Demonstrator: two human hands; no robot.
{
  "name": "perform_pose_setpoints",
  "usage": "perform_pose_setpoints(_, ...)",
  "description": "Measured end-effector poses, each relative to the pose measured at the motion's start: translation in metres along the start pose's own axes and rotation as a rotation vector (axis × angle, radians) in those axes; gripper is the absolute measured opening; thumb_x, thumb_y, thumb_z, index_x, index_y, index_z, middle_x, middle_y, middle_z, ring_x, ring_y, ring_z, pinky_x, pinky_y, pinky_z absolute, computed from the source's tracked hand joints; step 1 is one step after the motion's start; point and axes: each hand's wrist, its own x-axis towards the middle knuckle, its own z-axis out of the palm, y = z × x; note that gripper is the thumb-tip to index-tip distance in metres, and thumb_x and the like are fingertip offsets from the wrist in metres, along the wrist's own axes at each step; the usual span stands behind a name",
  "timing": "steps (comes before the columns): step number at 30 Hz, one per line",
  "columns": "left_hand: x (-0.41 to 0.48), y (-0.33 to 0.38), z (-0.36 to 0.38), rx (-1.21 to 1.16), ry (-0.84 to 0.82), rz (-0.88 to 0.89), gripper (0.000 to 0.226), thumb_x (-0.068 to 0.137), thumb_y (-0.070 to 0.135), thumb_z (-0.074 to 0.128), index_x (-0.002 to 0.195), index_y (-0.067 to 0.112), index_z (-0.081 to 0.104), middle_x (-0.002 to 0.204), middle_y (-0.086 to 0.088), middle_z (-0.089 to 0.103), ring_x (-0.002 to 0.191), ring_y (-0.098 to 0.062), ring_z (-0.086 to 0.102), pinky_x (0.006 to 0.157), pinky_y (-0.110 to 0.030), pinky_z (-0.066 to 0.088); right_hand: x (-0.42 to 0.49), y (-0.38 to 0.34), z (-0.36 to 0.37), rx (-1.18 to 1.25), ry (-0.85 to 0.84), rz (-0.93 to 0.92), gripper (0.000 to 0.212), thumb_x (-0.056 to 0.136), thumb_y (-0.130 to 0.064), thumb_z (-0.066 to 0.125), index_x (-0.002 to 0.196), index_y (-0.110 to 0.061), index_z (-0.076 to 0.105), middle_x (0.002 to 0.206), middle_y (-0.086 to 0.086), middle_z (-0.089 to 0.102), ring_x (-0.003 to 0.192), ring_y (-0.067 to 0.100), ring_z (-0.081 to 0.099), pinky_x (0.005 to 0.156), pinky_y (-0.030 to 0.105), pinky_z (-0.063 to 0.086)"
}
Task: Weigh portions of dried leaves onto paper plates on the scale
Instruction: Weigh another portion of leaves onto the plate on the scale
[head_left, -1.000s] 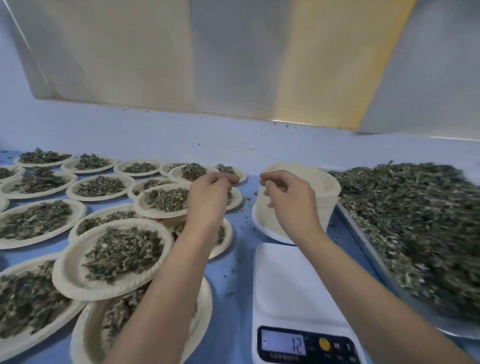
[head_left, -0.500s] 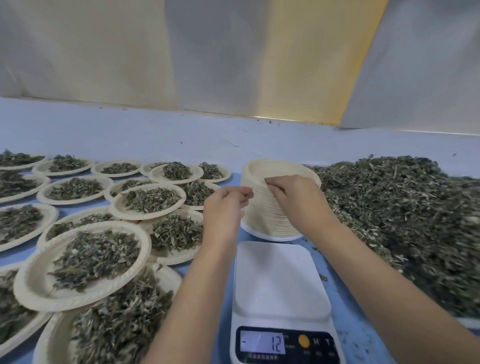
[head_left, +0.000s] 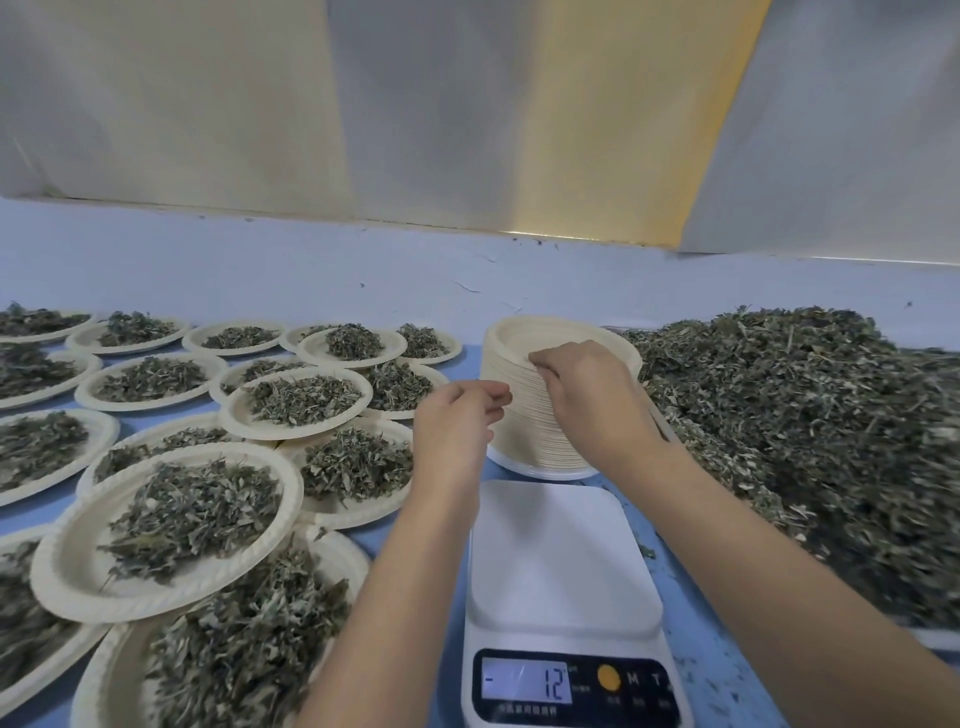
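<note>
Reaching for a fresh plate is the step in hand. A second ago the left hand (head_left: 457, 421) hovered over the filled paper plates (head_left: 293, 493). It has since crossed to the left side of the stack of paper plates (head_left: 524, 441), just behind the kitchen scale (head_left: 561, 561). The right hand (head_left: 587, 400), held in front of the stack before, now sits on it, fingers (head_left: 537, 358) curled over the topmost rims. That grip looks clamped on the upper edge of the stack, probably teasing one plate loose. The left fingers are bent with the thumb close under them, right at the stack's side. I cannot tell whether that grip has closed on an edge or only steadies the pile.

The scale's white platform is bare, as it was in both earlier views. Its display (head_left: 527, 680) has not changed: 12 with a minus dash at the left. My guess is that the scale was zeroed with a plate on it, so a new plate should bring it back near zero.

The heap of dried leaves (head_left: 805, 426) lies untouched on the right, touching the stack's far side. Loose crumbs speckle the blue bench (head_left: 685, 613). Many portions are already done, and this one has not begun. The thin rims nest tightly, so lifting two plates at once would throw off the weight.
</note>
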Motion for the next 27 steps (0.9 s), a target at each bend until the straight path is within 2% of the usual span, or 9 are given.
perform_pose_setpoints(7, 0.001, -0.002, 0.001, -0.012, 0.018, -0.015, 0.028, 0.092, 0.001, 0.043, 0.081, 0.013, 0.065, 0.084, 0.0, 0.069, 0.078, -0.01, 0.063, 0.07, -0.02, 0.047, -0.001, 0.005, 0.006, 0.082, 0.193, -0.049, 0.031, 0.092, 0.006, 0.047, 0.116, -0.001, 0.066, 0.108, 0.016, 0.069, 0.103, 0.036, 0.056, 0.084, 0.03, 0.035)
perform_pose_setpoints(11, 0.001, 0.0, 0.001, -0.106, 0.034, -0.007, 0.017, 0.097, 0.017, 0.047, 0.097, 0.011, 0.063, 0.089, -0.004, 0.069, 0.075, -0.012, 0.064, 0.068, -0.021, 0.049, -0.02, -0.007, 0.002, 0.104, 0.351, -0.248, 0.029, 0.083, 0.005, 0.047, 0.101, 0.006, 0.07, 0.092, 0.017, 0.071, 0.086, 0.037, 0.065, 0.078, 0.035, 0.05)
perform_pose_setpoints(14, 0.004, 0.003, -0.002, -0.165, 0.053, 0.021, 0.023, 0.095, 0.03, 0.055, 0.087, 0.01, 0.062, 0.075, -0.002, 0.067, 0.064, -0.011, 0.065, 0.057, -0.018, 0.052, -0.037, -0.013, 0.004, 0.111, 0.39, -0.397, 0.031, 0.086, -0.003, 0.044, 0.099, 0.008, 0.07, 0.092, 0.017, 0.07, 0.083, 0.035, 0.065, 0.084, 0.033, 0.047)
perform_pose_setpoints(17, 0.008, 0.004, -0.01, -0.041, 0.103, 0.116, 0.022, 0.093, 0.019, 0.059, 0.075, 0.006, 0.059, 0.061, -0.005, 0.059, 0.047, -0.01, 0.057, 0.048, -0.017, 0.048, -0.048, -0.016, 0.007, 0.091, 0.429, -0.435, 0.021, 0.085, 0.004, 0.055, 0.098, 0.005, 0.071, 0.094, 0.014, 0.071, 0.083, 0.033, 0.066, 0.091, 0.037, 0.049)
perform_pose_setpoints(19, 0.011, 0.004, -0.015, 0.107, 0.125, 0.169, 0.026, 0.091, 0.015, 0.06, 0.067, 0.005, 0.059, 0.048, 0.001, 0.056, 0.042, -0.009, 0.052, 0.051, -0.021, 0.048, -0.053, -0.019, 0.005, 0.099, 0.437, -0.439, 0.017, 0.08, 0.0, 0.066, 0.095, 0.0, 0.074, 0.09, 0.008, 0.072, 0.084, 0.029, 0.067, 0.093, 0.044, 0.05)
perform_pose_setpoints(21, 0.012, 0.005, -0.02, 0.226, 0.129, 0.207, 0.027, 0.089, 0.016, 0.06, 0.067, 0.001, 0.062, 0.04, 0.008, 0.051, 0.046, -0.012, 0.05, 0.062, -0.032, 0.051, -0.055, -0.019, -0.004, 0.178, 0.447, -0.343, 0.019, 0.08, -0.012, 0.07, 0.098, -0.005, 0.074, 0.097, 0.004, 0.072, 0.093, 0.027, 0.065, 0.099, 0.048, 0.045)
perform_pose_setpoints(23, 0.01, 0.01, -0.023, 0.25, 0.102, 0.215, 0.027, 0.088, 0.015, 0.059, 0.074, -0.007, 0.063, 0.041, 0.006, 0.051, 0.052, -0.017, 0.05, 0.069, -0.038, 0.052, -0.055, -0.014, -0.016, 0.321, 0.483, -0.108, 0.027, 0.086, -0.017, 0.068, 0.111, -0.007, 0.069, 0.119, 0.004, 0.065, 0.111, 0.025, 0.057, 0.105, 0.04, 0.036)
perform_pose_setpoints(25, 0.006, 0.015, -0.028, 0.252, 0.058, 0.196, 0.023, 0.089, 0.013, 0.059, 0.074, -0.004, 0.064, 0.042, 0.003, 0.053, 0.047, -0.012, 0.051, 0.064, -0.029, 0.047, -0.055, -0.003, -0.03, 0.462, 0.523, 0.187, 0.035, 0.091, -0.018, 0.063, 0.126, -0.012, 0.061, 0.133, -0.001, 0.055, 0.122, 0.016, 0.047, 0.106, 0.026, 0.032)
perform_pose_setpoints(27, 0.0, 0.023, -0.031, 0.347, -0.01, 0.193, 0.021, 0.088, 0.012, 0.059, 0.073, 0.001, 0.068, 0.045, 0.0, 0.059, 0.04, -0.006, 0.051, 0.054, -0.02, 0.041, -0.056, 0.01, -0.038, 0.631, 0.509, 0.398, 0.039, 0.092, -0.018, 0.061, 0.13, -0.017, 0.057, 0.126, -0.009, 0.055, 0.111, 0.002, 0.052, 0.097, 0.014, 0.04)
